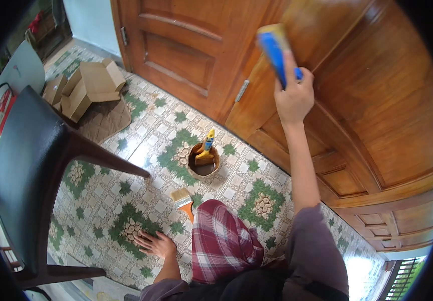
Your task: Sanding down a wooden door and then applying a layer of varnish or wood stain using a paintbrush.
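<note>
My right hand [295,98] is raised against the wooden door [397,95] and grips a blue-handled brush [276,54]. The brush's pale tan end meets the upper door surface and is smeared by motion. Flat on the patterned tile floor [236,188], my left hand [156,245] rests with its fingers spread, holding nothing. Between the hands stands a round, stained pot [197,170] with brown liquid in it. A brush with a yellow and blue handle [209,140] leans inside it. A paintbrush with an orange handle [184,200] lies on the tiles near my knee.
On the left, a dark chair [31,165] stretches its legs towards the pot. Opened cardboard boxes [88,88] sit on a brown mat [109,120] behind it. Another wooden door panel [176,50] with a hinge adjoins the one I touch. Red plaid fabric [221,241] covers my knee.
</note>
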A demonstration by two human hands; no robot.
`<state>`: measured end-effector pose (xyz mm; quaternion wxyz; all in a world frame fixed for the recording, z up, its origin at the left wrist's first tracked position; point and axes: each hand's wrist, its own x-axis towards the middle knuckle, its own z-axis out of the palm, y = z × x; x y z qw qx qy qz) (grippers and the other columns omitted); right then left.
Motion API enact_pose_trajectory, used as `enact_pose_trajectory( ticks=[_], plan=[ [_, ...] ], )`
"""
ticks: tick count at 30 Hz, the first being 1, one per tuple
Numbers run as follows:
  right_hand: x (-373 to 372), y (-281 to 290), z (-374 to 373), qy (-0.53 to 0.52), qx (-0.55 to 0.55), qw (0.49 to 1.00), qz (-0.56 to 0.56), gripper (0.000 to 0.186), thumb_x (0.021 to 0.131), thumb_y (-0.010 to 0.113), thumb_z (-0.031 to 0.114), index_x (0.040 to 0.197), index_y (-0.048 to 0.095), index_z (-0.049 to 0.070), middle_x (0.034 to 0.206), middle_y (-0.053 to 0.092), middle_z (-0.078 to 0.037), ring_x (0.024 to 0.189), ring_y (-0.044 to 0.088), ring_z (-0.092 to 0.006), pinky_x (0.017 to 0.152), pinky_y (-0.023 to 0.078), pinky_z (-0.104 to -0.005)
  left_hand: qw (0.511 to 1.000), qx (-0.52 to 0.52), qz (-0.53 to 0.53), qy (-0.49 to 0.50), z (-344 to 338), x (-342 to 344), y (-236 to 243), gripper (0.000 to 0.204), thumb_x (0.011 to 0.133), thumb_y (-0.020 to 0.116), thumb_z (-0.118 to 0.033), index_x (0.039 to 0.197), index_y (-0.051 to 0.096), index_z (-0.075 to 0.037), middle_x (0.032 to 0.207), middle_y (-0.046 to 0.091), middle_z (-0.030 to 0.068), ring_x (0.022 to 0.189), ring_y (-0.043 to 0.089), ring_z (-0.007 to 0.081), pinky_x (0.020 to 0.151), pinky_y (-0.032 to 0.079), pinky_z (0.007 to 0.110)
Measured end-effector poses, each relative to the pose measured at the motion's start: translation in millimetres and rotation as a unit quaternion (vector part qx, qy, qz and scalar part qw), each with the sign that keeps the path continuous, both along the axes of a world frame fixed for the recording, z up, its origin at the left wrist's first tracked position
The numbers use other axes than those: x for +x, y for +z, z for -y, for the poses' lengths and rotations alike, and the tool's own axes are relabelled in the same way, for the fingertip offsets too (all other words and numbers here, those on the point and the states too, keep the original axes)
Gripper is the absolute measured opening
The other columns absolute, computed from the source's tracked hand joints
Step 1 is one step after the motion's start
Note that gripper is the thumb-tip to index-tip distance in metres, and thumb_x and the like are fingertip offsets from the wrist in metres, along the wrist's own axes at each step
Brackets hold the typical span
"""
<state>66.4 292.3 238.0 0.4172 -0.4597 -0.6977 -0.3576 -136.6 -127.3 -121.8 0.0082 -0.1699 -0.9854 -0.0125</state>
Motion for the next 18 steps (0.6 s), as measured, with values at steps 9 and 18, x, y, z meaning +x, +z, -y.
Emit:
enact_pose_trajectory(
  ticks=[9, 18],
  plan=[
    [-18.1, -43.0, -23.0, 0.003, -0.153, 0.958, 0.243, 0.060, 0.073, 0.066, 0.012, 0.131, 0.056, 0.024, 0.086, 0.049, -0.011, 0.074, 0.056, -0.0280, 0.063, 0.047, -0.0410, 1.000, 0.011, 0.011, -0.016, -6.2, -2.4, 6.1, 0.067, 0.097, 0.031, -0.043, 0.152, 0.013, -0.007, 0.158, 0.005, 0.0173, 0.147, 0.000, 0.0336, 0.115, 0.001, 0.054],
    [-61.9, 112.3, -34.9, -0.131, 0.010, 0.987, 0.095, 0.061, 0.078, 0.063, 0.023, 0.136, 0.047, 0.034, 0.092, 0.062, -0.015, 0.079, 0.065, -0.0348, 0.067, 0.054, -0.0463, 1.000, 0.023, 0.006, -0.008, -3.2, -8.3, 8.5, 0.067, 0.097, 0.030, -0.042, 0.153, 0.011, -0.008, 0.159, 0.002, 0.0150, 0.147, -0.003, 0.0320, 0.115, -0.003, 0.053]
  ],
)
